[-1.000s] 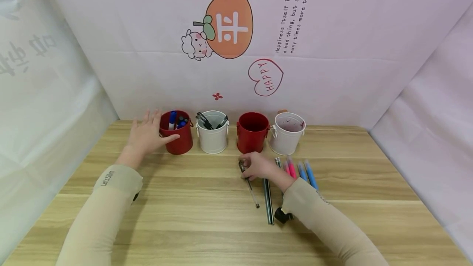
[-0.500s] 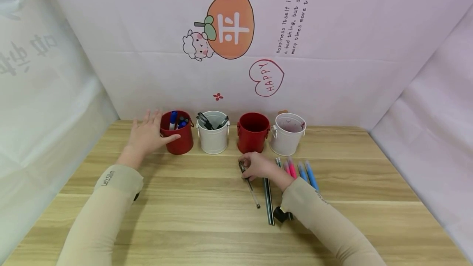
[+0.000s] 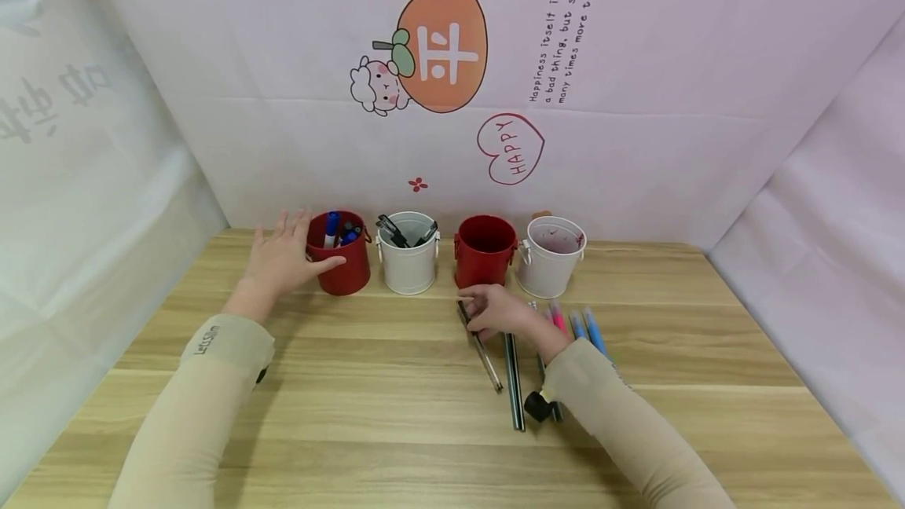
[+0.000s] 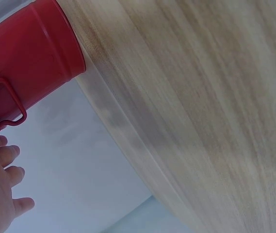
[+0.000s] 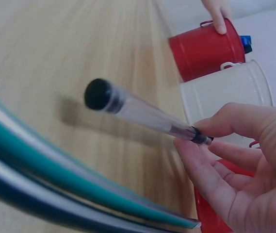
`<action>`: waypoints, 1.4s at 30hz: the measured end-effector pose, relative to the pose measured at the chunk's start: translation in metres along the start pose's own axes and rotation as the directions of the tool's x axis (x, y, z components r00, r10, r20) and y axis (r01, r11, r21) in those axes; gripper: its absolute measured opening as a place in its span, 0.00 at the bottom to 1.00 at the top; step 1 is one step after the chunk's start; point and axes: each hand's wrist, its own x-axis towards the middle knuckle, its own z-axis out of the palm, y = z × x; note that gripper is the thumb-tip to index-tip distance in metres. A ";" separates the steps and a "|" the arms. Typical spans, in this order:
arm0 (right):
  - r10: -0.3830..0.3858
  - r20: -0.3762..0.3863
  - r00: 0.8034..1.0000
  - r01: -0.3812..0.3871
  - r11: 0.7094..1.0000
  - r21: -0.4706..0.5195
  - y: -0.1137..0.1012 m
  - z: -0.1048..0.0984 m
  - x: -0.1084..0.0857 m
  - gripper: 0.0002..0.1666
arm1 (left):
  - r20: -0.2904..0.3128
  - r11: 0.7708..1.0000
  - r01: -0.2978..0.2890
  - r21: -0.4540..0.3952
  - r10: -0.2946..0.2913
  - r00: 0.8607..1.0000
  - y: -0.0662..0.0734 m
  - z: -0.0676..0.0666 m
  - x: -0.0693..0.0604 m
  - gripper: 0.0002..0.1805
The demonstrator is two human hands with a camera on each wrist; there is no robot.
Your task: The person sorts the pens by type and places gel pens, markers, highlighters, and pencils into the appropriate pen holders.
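My right hand [image 3: 499, 311] pinches a clear pen [image 3: 488, 362] with black ends between thumb and fingertips. In the right wrist view the pen [image 5: 145, 115] is held just off the wood, its black end toward the camera. Behind this hand stands a red bucket [image 3: 482, 267] whose visible inside looks bare. My left hand [image 3: 281, 259] rests against the leftmost red bucket [image 3: 344, 275], fingers spread and thumb across its front. That bucket holds blue-capped and dark markers. Beside it, a white bucket [image 3: 410, 272] contains several black pens [image 3: 393, 231].
Another white bucket [image 3: 546, 272] ends the row at right. Green-and-dark striped pencils [image 3: 514, 395] lie beside the right hand. Pink markers [image 3: 558, 319] and blue markers [image 3: 595, 330] lie further right, partly hidden by the forearm. A printed cloth [image 3: 622, 155] hangs behind the table.
The right hand has shifted slightly to the right and changed its grip on the pen, whose lower end has swung a little right and up. The left hand has stayed put.
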 end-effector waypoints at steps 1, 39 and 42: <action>-0.004 -0.001 1.000 0.004 1.000 0.009 0.000 -0.001 0.000 0.35 | -0.002 1.000 0.000 0.000 0.000 1.000 0.000 0.000 0.000 0.63; -0.251 -0.213 0.944 0.318 0.864 0.390 -0.065 -0.043 -0.013 0.39 | 0.021 1.000 0.014 0.003 -0.014 1.000 0.000 -0.001 0.000 0.64; -0.232 -0.311 0.922 0.362 0.802 0.475 -0.073 -0.043 -0.011 0.39 | 0.023 1.000 0.014 0.001 -0.014 1.000 0.000 -0.002 0.000 0.64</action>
